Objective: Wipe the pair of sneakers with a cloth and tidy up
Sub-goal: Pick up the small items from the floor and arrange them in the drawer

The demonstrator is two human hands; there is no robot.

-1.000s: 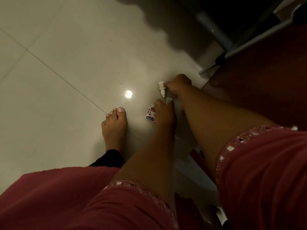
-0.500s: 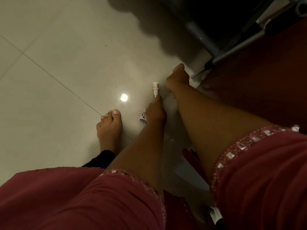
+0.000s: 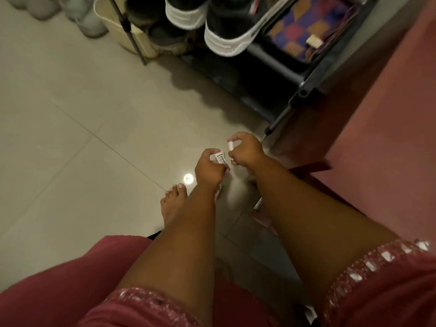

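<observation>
Two bare hands are working above a glossy, pale tiled floor [image 3: 70, 138] crossed by thin grout lines. The left hand [image 3: 208, 169] is gripping one small white printed carton [image 3: 220, 158], fingers curled round it. The right hand [image 3: 245, 149] is pinching one small white cylindrical bottle [image 3: 230, 145] between thumb and fingers, just beside the carton. One bare foot [image 3: 173, 204] is resting flat on the tile below the left forearm, near one round bright light reflection [image 3: 188, 178].

The two sneakers [image 3: 226, 27], dark uppers with thick white ribbed rubber soles, are sitting side by side on a dark shelf of the shoe rack [image 3: 306, 74], well apart from both hands. The rack is built of dark plastic panels and slim metal tubes. One patterned fabric item [image 3: 304, 24] with multicoloured blocks is lying in the compartment right of the sneakers. The sleeves [image 3: 368, 274] are pink cloth with shiny square trim.
</observation>
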